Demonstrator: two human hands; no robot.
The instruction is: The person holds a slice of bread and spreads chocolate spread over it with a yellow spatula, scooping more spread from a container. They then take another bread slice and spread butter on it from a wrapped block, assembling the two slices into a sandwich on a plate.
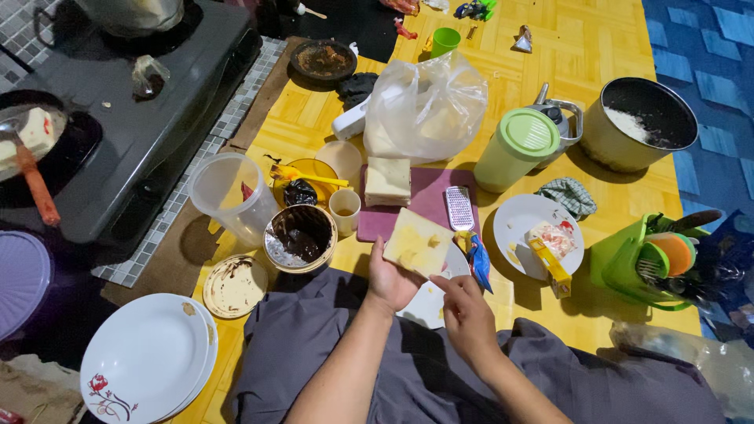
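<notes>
head view: the left hand (390, 280) lies palm up over the lap, fingers spread flat under a bread slice (418, 242) that rests on it, small pale bits on the slice's top. the right hand (466, 312) sits just right of it and lower, fingers drawn together at the tips near the slice's lower right corner; whether they pinch anything cannot be told. under both hands a white plate (425, 305) shows. just beyond the left hand a purple board (428, 198) carries stacked bread (388, 181) and a small grater (459, 208). left of the left hand stands an open tin (300, 237) of dark spread, its lid (235, 286) further left on the yellow floor (597, 47). right of the right hand a plate (518, 216) holds a cheese block (549, 261)
</notes>
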